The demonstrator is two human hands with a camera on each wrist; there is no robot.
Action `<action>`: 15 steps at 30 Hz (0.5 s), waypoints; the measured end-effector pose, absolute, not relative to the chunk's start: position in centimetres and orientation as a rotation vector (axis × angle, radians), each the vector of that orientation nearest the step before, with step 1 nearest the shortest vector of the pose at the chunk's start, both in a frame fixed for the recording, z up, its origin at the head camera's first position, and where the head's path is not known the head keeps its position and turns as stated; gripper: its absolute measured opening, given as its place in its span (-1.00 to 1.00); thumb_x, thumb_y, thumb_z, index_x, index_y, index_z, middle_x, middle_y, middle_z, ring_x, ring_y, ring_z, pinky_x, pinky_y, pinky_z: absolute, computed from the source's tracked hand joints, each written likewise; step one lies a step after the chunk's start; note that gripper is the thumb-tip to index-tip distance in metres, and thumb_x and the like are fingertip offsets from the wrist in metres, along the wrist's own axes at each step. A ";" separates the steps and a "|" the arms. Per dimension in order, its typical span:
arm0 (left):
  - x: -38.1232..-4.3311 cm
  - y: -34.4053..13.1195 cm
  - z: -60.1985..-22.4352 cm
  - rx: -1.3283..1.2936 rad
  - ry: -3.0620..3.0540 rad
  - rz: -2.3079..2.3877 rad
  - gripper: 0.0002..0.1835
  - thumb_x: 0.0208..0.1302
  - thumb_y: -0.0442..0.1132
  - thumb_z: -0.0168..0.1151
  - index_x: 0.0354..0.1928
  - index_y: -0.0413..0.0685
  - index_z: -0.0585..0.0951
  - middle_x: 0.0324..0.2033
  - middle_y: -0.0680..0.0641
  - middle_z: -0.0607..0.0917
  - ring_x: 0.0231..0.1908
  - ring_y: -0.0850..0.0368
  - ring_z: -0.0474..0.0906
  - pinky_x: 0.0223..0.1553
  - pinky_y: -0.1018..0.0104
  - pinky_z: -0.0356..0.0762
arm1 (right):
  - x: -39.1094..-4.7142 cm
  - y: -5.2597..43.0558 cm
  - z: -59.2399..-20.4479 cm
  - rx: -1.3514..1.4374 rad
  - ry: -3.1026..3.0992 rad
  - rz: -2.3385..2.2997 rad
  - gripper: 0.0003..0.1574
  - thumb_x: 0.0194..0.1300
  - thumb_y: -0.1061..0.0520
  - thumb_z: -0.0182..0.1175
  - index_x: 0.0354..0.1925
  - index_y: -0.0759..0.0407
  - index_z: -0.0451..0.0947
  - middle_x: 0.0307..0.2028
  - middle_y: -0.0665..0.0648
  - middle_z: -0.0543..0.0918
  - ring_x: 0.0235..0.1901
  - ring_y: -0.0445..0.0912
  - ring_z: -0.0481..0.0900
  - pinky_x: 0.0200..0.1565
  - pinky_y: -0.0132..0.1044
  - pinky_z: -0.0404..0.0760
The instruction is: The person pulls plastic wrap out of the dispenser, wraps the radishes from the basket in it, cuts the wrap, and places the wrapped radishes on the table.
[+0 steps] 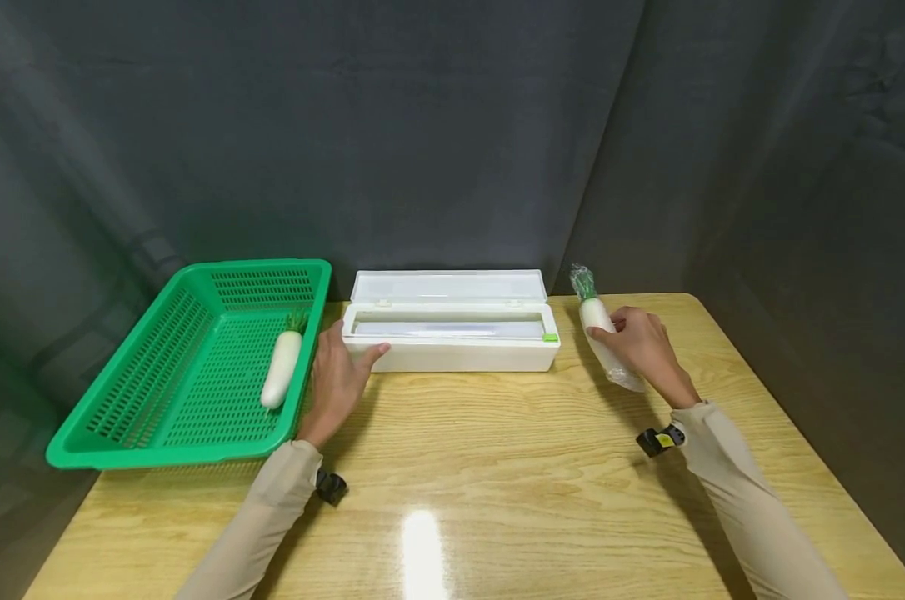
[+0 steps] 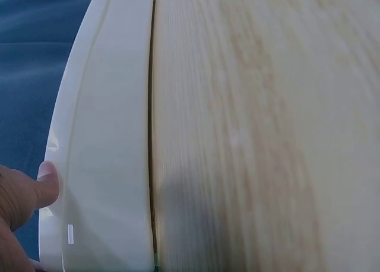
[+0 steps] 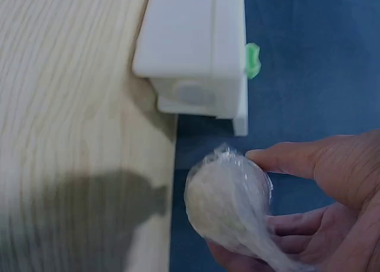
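At the table's right back, my right hand (image 1: 640,342) grips a white radish (image 1: 597,315) wrapped in clear film, its green leaves pointing to the back. In the right wrist view the wrapped radish (image 3: 222,201) shows end-on, thumb on one side and fingers beneath, with film trailing off. My left hand (image 1: 336,375) holds the left end of a white cling film dispenser (image 1: 460,357), the thumb on its front. The dispenser's lid (image 1: 448,286) stands raised, showing the roll (image 1: 448,329) inside. In the left wrist view the thumb (image 2: 47,186) touches the dispenser's edge; the other fingers are mostly hidden.
A green plastic basket (image 1: 175,457) stands at the left, close beside my left hand. One unwrapped radish (image 1: 282,368) with short leaves lies along its right side. A green slider (image 1: 550,337) sits at the dispenser's right end. Dark curtains (image 1: 452,150) surround the wooden table (image 1: 497,467).
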State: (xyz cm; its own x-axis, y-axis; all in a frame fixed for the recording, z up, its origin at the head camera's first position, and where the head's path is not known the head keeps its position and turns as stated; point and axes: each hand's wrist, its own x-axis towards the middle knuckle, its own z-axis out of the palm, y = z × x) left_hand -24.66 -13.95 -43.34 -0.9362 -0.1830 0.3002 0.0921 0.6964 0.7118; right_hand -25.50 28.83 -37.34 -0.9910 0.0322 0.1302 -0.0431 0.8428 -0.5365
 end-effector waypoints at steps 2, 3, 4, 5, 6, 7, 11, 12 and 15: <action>-24.6 -14.0 -43.4 0.070 -2.555 -1.106 -0.03 0.26 -0.01 0.55 0.48 -0.45 0.27 0.30 -0.48 0.42 0.29 -0.44 0.41 0.27 -0.31 0.40 | -25.8 29.2 -37.7 -0.018 -2.888 0.843 -0.40 0.41 0.01 0.36 0.00 0.60 0.59 -0.12 0.56 0.68 -0.36 0.18 0.67 -0.47 -0.26 0.51; -24.6 -14.0 -43.5 0.067 -2.551 -1.112 -0.03 0.25 -0.02 0.55 0.48 -0.45 0.27 0.31 -0.48 0.41 0.29 -0.44 0.41 0.26 -0.31 0.40 | -25.9 29.3 -38.0 -0.033 -2.888 0.843 -0.40 0.40 0.01 0.36 -0.01 0.60 0.60 -0.12 0.57 0.68 -0.37 0.17 0.67 -0.48 -0.27 0.50; -24.6 -14.0 -43.5 0.066 -2.547 -1.117 -0.03 0.25 -0.02 0.55 0.48 -0.45 0.27 0.31 -0.48 0.41 0.29 -0.44 0.41 0.26 -0.31 0.40 | -26.0 29.4 -38.2 -0.045 -2.888 0.841 -0.41 0.40 0.01 0.36 -0.02 0.59 0.60 -0.12 0.57 0.68 -0.39 0.16 0.67 -0.49 -0.27 0.49; -24.6 -14.0 -43.5 0.064 -2.541 -1.123 -0.03 0.25 -0.02 0.55 0.48 -0.45 0.27 0.31 -0.48 0.41 0.29 -0.45 0.41 0.26 -0.32 0.40 | -26.1 29.5 -38.5 -0.058 -2.888 0.840 -0.42 0.39 0.02 0.36 -0.04 0.59 0.60 -0.14 0.56 0.68 -0.41 0.15 0.66 -0.50 -0.27 0.49; -24.6 -14.0 -43.6 0.063 -2.538 -1.127 -0.02 0.25 -0.02 0.55 0.49 -0.45 0.27 0.32 -0.48 0.40 0.30 -0.45 0.41 0.27 -0.31 0.40 | -26.3 29.6 -38.7 -0.073 -2.889 0.836 -0.43 0.39 0.01 0.35 -0.05 0.59 0.60 -0.15 0.56 0.69 -0.43 0.13 0.66 -0.51 -0.27 0.48; -24.6 -14.0 -43.6 0.061 -2.532 -1.131 -0.02 0.25 -0.02 0.56 0.49 -0.45 0.27 0.32 -0.48 0.41 0.29 -0.45 0.41 0.27 -0.31 0.40 | -26.5 29.8 -38.9 -0.087 -2.895 0.835 -0.42 0.38 0.01 0.35 -0.06 0.59 0.60 -0.17 0.55 0.69 -0.44 0.13 0.65 -0.52 -0.25 0.49; -24.5 -13.9 -43.6 0.057 -2.524 -1.130 -0.01 0.24 -0.02 0.56 0.48 -0.47 0.26 0.31 -0.49 0.40 0.28 -0.47 0.41 0.27 -0.31 0.39 | -27.3 30.2 -40.0 -0.133 -2.913 0.831 -0.43 0.38 0.00 0.34 -0.11 0.59 0.60 -0.24 0.52 0.69 -0.48 0.11 0.63 -0.54 -0.23 0.50; -24.5 -13.9 -43.5 0.056 -2.523 -1.126 -0.01 0.24 -0.02 0.56 0.48 -0.47 0.26 0.31 -0.50 0.41 0.28 -0.47 0.41 0.27 -0.31 0.40 | -27.5 30.3 -40.2 -0.144 -2.916 0.830 -0.43 0.38 0.00 0.34 -0.12 0.59 0.60 -0.25 0.52 0.68 -0.48 0.11 0.63 -0.54 -0.22 0.49; -24.5 -14.0 -43.4 0.053 -2.522 -1.120 -0.01 0.24 -0.02 0.56 0.48 -0.48 0.26 0.30 -0.50 0.41 0.27 -0.47 0.41 0.27 -0.30 0.40 | -27.9 30.5 -40.8 -0.157 -2.923 0.835 -0.46 0.39 0.01 0.34 -0.17 0.58 0.59 -0.31 0.47 0.67 -0.51 0.07 0.59 -0.55 -0.24 0.46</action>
